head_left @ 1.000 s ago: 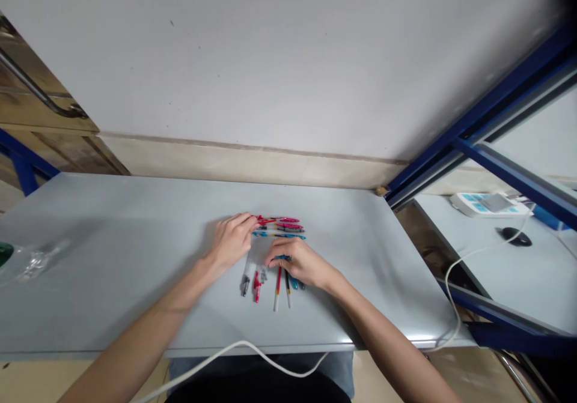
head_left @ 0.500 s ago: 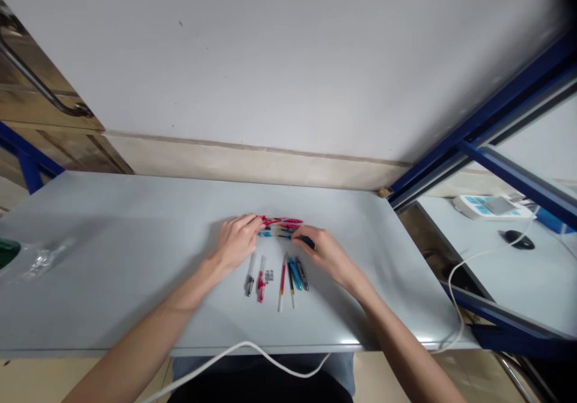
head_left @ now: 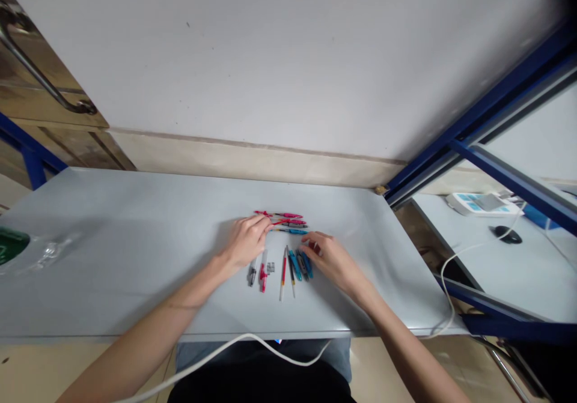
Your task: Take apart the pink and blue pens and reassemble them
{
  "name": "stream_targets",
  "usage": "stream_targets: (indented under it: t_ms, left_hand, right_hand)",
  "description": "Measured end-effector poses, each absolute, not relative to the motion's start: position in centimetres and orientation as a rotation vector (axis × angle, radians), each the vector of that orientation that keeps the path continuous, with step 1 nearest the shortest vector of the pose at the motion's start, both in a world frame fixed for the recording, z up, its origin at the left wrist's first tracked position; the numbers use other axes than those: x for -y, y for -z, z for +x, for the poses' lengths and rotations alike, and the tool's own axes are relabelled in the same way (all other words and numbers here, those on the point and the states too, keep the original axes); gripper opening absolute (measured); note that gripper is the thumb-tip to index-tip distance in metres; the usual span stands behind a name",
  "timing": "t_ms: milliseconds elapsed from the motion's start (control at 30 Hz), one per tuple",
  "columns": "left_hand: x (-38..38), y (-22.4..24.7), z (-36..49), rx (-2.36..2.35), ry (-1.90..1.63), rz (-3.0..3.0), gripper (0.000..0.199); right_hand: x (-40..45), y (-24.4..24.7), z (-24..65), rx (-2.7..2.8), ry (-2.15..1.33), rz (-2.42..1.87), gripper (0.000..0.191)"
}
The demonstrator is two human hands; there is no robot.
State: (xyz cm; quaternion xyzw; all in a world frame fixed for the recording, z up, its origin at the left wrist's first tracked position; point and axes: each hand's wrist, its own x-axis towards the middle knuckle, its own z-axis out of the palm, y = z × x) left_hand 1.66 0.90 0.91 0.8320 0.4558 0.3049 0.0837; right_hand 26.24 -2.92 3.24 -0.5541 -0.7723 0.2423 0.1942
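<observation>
My left hand point(head_left: 249, 239) rests over the left ends of the pens in the far row, fingers pressed together; what lies in its fingertips is hidden. Red pens point(head_left: 291, 215) and a blue pen point(head_left: 296, 231) stretch to the right from there. My right hand point(head_left: 331, 257) hovers with curved, parted fingers, nothing visible between them, beside a blue pen barrel point(head_left: 307, 265). Left of that barrel lie a grey barrel point(head_left: 302, 263), a light blue one point(head_left: 295, 266), a dark refill point(head_left: 291, 271) and a red refill point(head_left: 283, 271).
Nearer my left forearm are a clear cap with dark end point(head_left: 252, 275), a red-clipped cap point(head_left: 263, 278) and small clear pieces point(head_left: 271, 267). A clear plastic bag point(head_left: 49, 251) lies far left. A white cable point(head_left: 252, 337) crosses the front edge; a blue frame point(head_left: 478, 157) borders the right.
The blue barrel my right hand held now lies at the right end of the near row, and its fingers have parted from it. My left hand has shifted slightly right, uncovering a red pen's left end.
</observation>
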Motion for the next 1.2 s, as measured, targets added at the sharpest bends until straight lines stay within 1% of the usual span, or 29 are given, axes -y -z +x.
stream_targets:
  t_ms: [100, 200, 267, 367, 467, 600, 667, 767, 933, 1067, 1200]
  left_hand:
    - [-0.9, -0.7, 1.7, -1.351, -0.946, 2.439, 0.023]
    - [-0.9, -0.3, 1.8, -1.319, -0.996, 2.408, 0.024]
    - [-0.9, -0.2, 1.8, -1.297, -1.017, 2.397, 0.025]
    - [-0.9, -0.1, 1.9, -1.274, -1.037, 2.388, 0.027]
    - [-1.2, -0.1, 1.9, -1.259, -1.016, 2.372, 0.026]
    - [-1.5, 0.1, 1.6, -1.280, -0.973, 2.362, 0.019]
    - [-1.5, 0.1, 1.6, -1.349, -0.941, 2.358, 0.015]
    - [-1.4, -0.1, 1.5, -1.426, -0.893, 2.365, 0.011]
    - [-1.1, -0.5, 1.7, -1.492, -0.869, 2.396, 0.009]
    - [-1.1, -0.6, 1.8, -1.522, -0.833, 2.425, 0.010]
    - [-1.0, -0.7, 1.8, -1.552, -0.772, 2.447, 0.012]
  right_hand:
    - [1.2, -3.7, 26.8, 2.027, -0.925, -1.472, 0.023]
    - [-0.6, -3.7, 26.5, 1.700, -1.326, -1.260, 0.043]
    - [-1.5, -3.6, 25.5, 1.443, -1.513, -1.118, 0.043]
    - [-2.2, -3.0, 23.7, 1.175, -1.610, -1.027, 0.036]
    - [-2.6, -2.4, 22.5, 1.048, -1.536, -1.010, 0.034]
    - [-3.1, -2.3, 23.3, 0.911, -1.224, -1.045, 0.030]
    - [-2.9, -2.6, 24.0, 0.942, -1.161, -1.081, 0.029]
    - [-1.7, -2.9, 23.9, 1.098, -1.243, -1.155, 0.036]
    - [0.5, -2.1, 21.5, 1.574, -1.184, -1.212, 0.038]
    - [0.9, -1.5, 21.1, 1.879, -0.980, -1.319, 0.034]
    - [0.8, -1.6, 21.4, 2.050, -0.755, -1.419, 0.034]
